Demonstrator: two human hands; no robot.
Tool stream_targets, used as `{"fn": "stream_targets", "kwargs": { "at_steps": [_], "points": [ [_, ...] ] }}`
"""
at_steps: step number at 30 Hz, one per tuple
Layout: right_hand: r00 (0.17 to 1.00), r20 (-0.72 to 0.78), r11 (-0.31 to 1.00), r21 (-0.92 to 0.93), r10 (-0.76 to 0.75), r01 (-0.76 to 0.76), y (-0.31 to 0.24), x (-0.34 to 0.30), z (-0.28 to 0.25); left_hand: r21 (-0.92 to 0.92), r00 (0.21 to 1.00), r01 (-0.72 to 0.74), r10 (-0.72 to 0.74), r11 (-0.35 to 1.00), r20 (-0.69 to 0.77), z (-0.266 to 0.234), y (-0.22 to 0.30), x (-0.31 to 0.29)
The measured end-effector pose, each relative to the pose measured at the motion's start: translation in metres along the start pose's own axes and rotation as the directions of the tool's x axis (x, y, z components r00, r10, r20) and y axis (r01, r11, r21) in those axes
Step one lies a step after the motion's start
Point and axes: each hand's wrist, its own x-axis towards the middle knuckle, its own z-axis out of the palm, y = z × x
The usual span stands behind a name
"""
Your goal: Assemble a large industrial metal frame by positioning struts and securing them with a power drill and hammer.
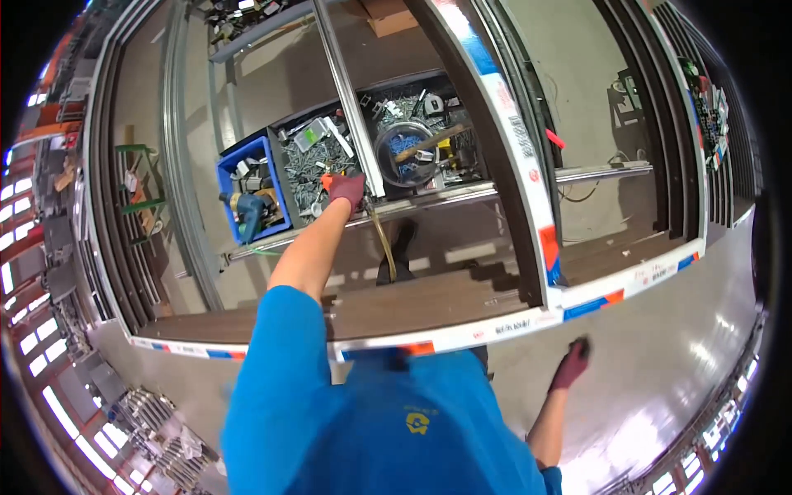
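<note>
Loose fasteners look like bare, shiny metal; the crate, smooth plastic; the near frame profile, matt; the shirt, cloth; the floor, smooth, glossy.

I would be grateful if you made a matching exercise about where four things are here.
Column one:
1. Left hand
2. Right hand
3. Power tool
4. Wooden-looking stick

Column two:
A. Inside the blue bin
B. Beside the loose metal fasteners
C. Across the round container
D. Outside the brown frame, seen against the floor

Right pairs: 1-B, 2-D, 3-A, 4-C
</note>
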Motion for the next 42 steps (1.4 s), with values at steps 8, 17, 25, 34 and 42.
{"fn": "stream_targets", "kwargs": {
  "at_steps": [8,17,25,34,42],
  "points": [
    [0.598,0.802,0.738,-0.411,0.013,0.535,0.075,-0.196,0.092,-0.146,0.633,0.73,-0.581,0.668,0.511,0.078,-0.046,0.18],
    [0.382,0.876,0.882,-0.403,0.294,0.245,0.029,-0.144,0.171,-0.667,0.995,0.095,-0.098,0.739,0.034,0.013,-0.058,0.003],
    [0.464,0.838,0.953,-0.3,0.287,-0.047,0.008,-0.168,0.223,-0.81,0.872,0.077,0.355,0.582,0.338,-0.014,0.012,-0.146],
    [0.459,0.837,0.942,-0.181,0.299,-0.284,-0.006,-0.193,0.269,-0.448,0.612,-0.473,0.649,0.759,0.452,0.053,-0.007,-0.144],
    [0.478,0.818,0.886,-0.082,0.321,-0.456,0.101,-0.155,0.176,-0.117,0.876,-0.478,0.483,0.87,0.014,0.043,0.083,0.071]
  ]
}}
